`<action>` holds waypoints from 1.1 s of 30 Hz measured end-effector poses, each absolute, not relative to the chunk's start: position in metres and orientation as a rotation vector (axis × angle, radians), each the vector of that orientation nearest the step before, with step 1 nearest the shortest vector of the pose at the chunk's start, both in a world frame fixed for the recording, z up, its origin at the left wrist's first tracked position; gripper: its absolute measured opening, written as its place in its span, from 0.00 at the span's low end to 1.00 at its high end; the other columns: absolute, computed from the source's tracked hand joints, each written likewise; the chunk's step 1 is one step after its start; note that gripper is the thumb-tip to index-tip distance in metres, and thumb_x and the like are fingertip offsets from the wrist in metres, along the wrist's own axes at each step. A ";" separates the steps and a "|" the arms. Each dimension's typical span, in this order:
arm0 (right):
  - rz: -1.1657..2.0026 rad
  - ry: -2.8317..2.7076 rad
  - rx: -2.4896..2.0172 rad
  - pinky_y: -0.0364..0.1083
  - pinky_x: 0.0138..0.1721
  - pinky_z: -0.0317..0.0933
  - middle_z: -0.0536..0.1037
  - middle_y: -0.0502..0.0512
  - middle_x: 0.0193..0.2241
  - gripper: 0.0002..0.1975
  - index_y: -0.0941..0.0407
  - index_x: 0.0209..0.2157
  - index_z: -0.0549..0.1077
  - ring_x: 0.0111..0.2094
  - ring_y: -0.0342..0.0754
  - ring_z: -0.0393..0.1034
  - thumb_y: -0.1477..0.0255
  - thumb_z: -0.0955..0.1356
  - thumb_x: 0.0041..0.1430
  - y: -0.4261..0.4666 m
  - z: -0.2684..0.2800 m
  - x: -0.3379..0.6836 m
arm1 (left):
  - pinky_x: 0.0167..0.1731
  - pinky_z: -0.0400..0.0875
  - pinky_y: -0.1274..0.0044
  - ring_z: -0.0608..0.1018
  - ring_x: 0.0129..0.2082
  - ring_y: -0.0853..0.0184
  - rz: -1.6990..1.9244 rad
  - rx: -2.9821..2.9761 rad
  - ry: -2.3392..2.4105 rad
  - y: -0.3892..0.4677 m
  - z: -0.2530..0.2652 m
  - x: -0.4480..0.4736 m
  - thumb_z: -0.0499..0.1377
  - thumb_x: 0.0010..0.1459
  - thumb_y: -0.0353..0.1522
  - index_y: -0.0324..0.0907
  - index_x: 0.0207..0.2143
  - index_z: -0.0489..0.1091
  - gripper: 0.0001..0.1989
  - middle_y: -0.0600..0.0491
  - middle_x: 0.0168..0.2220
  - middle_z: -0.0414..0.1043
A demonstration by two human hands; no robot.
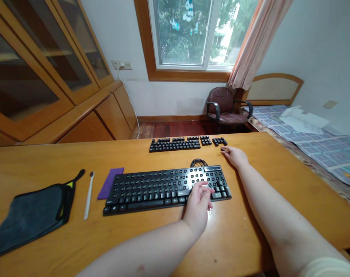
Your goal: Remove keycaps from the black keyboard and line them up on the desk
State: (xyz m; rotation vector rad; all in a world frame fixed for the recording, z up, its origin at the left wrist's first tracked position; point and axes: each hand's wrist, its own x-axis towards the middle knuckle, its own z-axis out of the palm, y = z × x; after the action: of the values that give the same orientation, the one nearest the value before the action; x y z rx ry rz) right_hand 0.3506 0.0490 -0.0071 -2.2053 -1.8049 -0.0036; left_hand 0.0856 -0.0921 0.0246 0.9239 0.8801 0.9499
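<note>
We saw the left hand [198, 202] over the lower right part of the keyboard [151, 184], fingers loosely curled and slightly apart, hiding some of its keys; the right arm stretched far forward, its hand [236, 156] just beside the right end of the loose keycaps [177, 145], fingers bunched, though we could not tell whether they pinched anything; the keyboard lay across the desk [235, 238], a coiled cable [198, 162] behind it; leftward we saw a purple cloth [109, 184], a toothbrush [88, 196] and a dark grey cloth [33, 211].
</note>
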 end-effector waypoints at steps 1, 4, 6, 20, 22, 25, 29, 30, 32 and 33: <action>-0.001 -1.803 -2.207 0.46 0.36 0.63 0.79 0.56 0.40 0.20 0.50 0.47 0.74 0.39 0.53 0.72 0.57 0.63 0.57 0.052 -0.007 0.354 | 0.18 0.57 0.82 0.64 0.18 0.77 0.948 0.919 0.878 -0.092 0.025 0.086 0.51 0.58 0.34 0.41 0.43 0.60 0.11 0.52 0.36 0.69; 0.002 -1.805 -2.203 0.47 0.36 0.63 0.79 0.56 0.38 0.21 0.50 0.47 0.74 0.38 0.53 0.72 0.56 0.63 0.56 0.059 -0.009 0.360 | 0.18 0.57 0.82 0.65 0.19 0.77 0.942 0.905 0.875 -0.092 0.025 0.086 0.52 0.57 0.34 0.41 0.44 0.60 0.12 0.52 0.36 0.69; 0.007 -1.812 -2.191 0.46 0.35 0.63 0.79 0.56 0.38 0.21 0.49 0.47 0.74 0.38 0.53 0.73 0.55 0.63 0.56 0.061 -0.010 0.362 | 0.18 0.57 0.82 0.65 0.19 0.77 0.941 0.898 0.878 -0.092 0.026 0.087 0.52 0.57 0.34 0.41 0.44 0.60 0.12 0.52 0.36 0.69; -0.043 -1.746 -2.162 0.44 0.33 0.61 0.79 0.55 0.38 0.18 0.51 0.42 0.76 0.38 0.52 0.72 0.58 0.64 0.55 0.055 -0.009 0.362 | 0.18 0.58 0.82 0.65 0.18 0.77 0.946 0.877 0.885 -0.091 0.024 0.088 0.54 0.54 0.32 0.41 0.43 0.60 0.13 0.53 0.35 0.69; -0.067 -1.749 -2.174 0.44 0.33 0.61 0.79 0.56 0.39 0.18 0.51 0.41 0.77 0.38 0.51 0.72 0.58 0.64 0.55 0.057 -0.008 0.362 | 0.18 0.58 0.82 0.65 0.18 0.77 0.940 0.880 0.884 -0.091 0.024 0.088 0.54 0.54 0.31 0.41 0.43 0.60 0.13 0.53 0.35 0.68; -0.085 -1.760 -2.186 0.43 0.32 0.60 0.79 0.56 0.38 0.18 0.51 0.41 0.77 0.37 0.51 0.71 0.58 0.63 0.56 0.063 -0.007 0.362 | 0.18 0.58 0.82 0.65 0.18 0.77 0.938 0.883 0.878 -0.092 0.023 0.087 0.53 0.54 0.30 0.41 0.43 0.60 0.13 0.53 0.35 0.69; -0.088 -1.776 -2.174 0.43 0.32 0.59 0.79 0.55 0.38 0.18 0.51 0.41 0.76 0.37 0.50 0.71 0.58 0.63 0.56 0.073 -0.007 0.365 | 0.18 0.58 0.82 0.65 0.19 0.77 0.951 0.887 0.871 -0.092 0.021 0.087 0.54 0.54 0.31 0.41 0.43 0.61 0.13 0.53 0.35 0.69; -0.085 -1.776 -2.169 0.43 0.31 0.59 0.79 0.55 0.38 0.18 0.51 0.41 0.77 0.37 0.50 0.72 0.58 0.63 0.56 0.075 -0.007 0.366 | 0.18 0.58 0.82 0.65 0.19 0.77 0.948 0.885 0.871 -0.092 0.021 0.087 0.54 0.54 0.31 0.41 0.43 0.61 0.13 0.53 0.35 0.69; -0.080 -1.776 -2.161 0.43 0.31 0.59 0.79 0.55 0.37 0.18 0.51 0.41 0.77 0.37 0.51 0.72 0.58 0.63 0.56 0.079 -0.008 0.367 | 0.18 0.58 0.82 0.65 0.19 0.77 0.940 0.875 0.874 -0.092 0.021 0.088 0.54 0.54 0.31 0.41 0.43 0.60 0.13 0.53 0.36 0.68; -0.077 -1.778 -2.157 0.43 0.31 0.59 0.79 0.55 0.37 0.18 0.51 0.41 0.77 0.37 0.51 0.72 0.57 0.63 0.56 0.080 -0.008 0.367 | 0.18 0.58 0.82 0.65 0.19 0.77 0.937 0.870 0.876 -0.092 0.022 0.088 0.54 0.53 0.31 0.41 0.43 0.60 0.13 0.53 0.36 0.68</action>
State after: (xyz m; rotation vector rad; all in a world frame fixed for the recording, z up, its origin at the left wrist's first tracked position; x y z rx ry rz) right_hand 0.3671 0.0796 -0.0080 -2.1572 -1.7779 -0.0767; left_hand 0.0877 -0.0918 0.0216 0.8703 0.8756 0.9367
